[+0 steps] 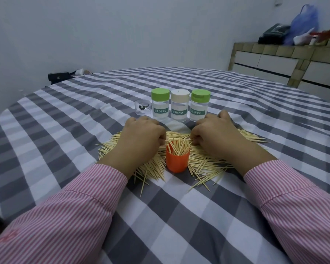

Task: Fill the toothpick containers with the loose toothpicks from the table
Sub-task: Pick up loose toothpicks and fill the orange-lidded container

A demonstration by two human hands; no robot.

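Fingers of the left hand (141,134) and right hand (215,134) curl, apparently pinching loose toothpicks (204,164) beside the half-full orange cup (177,161). Next, probably drop them in; 3 capped TOOTHPICK jars (180,105) wait behind.

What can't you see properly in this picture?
Head view only:
- The fingertips of the left hand and right hand curl under, hidden by the backs of the hands.
- The toothpicks under both hands are covered.
- The small print on the jars is too small.
- The shelf clutter is blurred.
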